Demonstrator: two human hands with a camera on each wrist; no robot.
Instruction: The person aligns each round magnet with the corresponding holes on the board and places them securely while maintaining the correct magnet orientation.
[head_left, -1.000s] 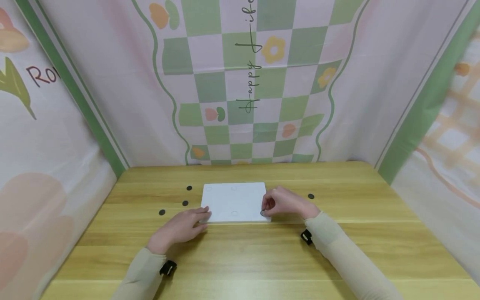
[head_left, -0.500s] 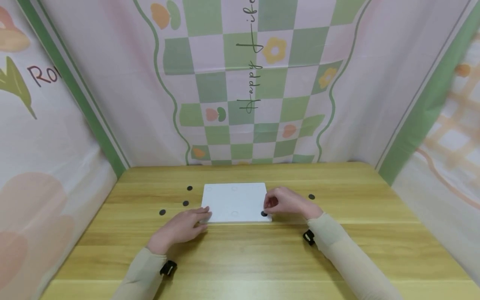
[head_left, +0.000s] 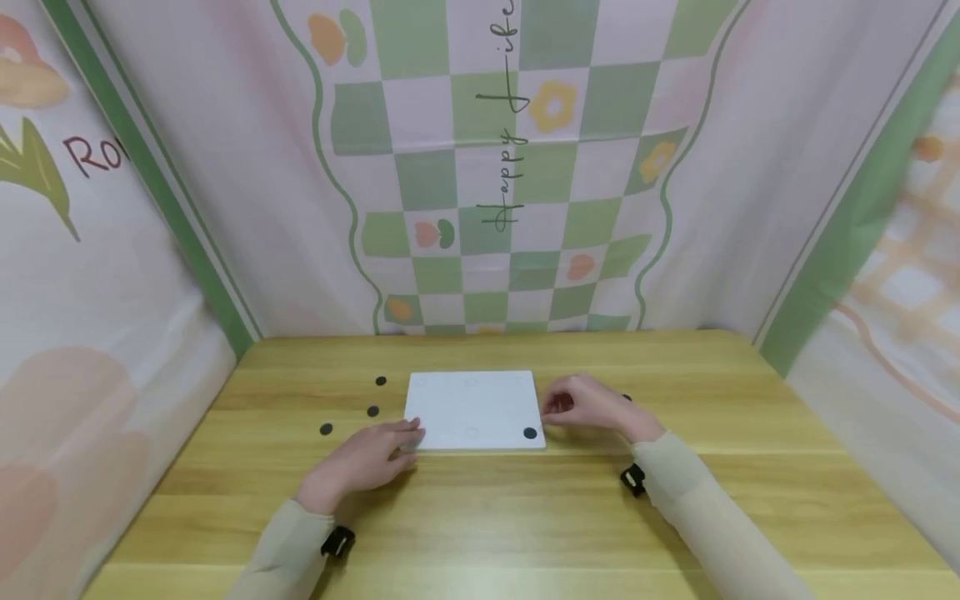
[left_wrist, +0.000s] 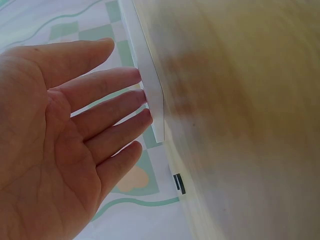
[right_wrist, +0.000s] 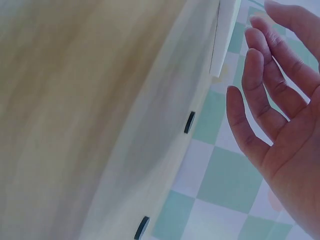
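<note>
A thin white rectangular board (head_left: 472, 408) lies on the wooden table, with faint round outlines on its top. One black disc (head_left: 530, 433) lies flat at its near right corner. My left hand (head_left: 367, 457) rests its fingertips on the board's near left corner; in the left wrist view its fingers (left_wrist: 112, 107) are extended against the board's edge. Just off the right edge, my right hand (head_left: 588, 406) hovers with bent fingers. Nothing sits between those fingers (right_wrist: 272, 82) in the right wrist view.
Left of the board lie three more black discs: a far one (head_left: 381, 381), a middle one (head_left: 372, 412) and a near one (head_left: 326, 429). Another disc (head_left: 627, 397) is partly hidden behind my right hand. A patterned curtain (head_left: 487, 183) hangs beyond the wooden table (head_left: 480, 525).
My right hand has let go of the black disc at the board's near right corner and moved right, off the board. The left hand has stayed at its corner.
</note>
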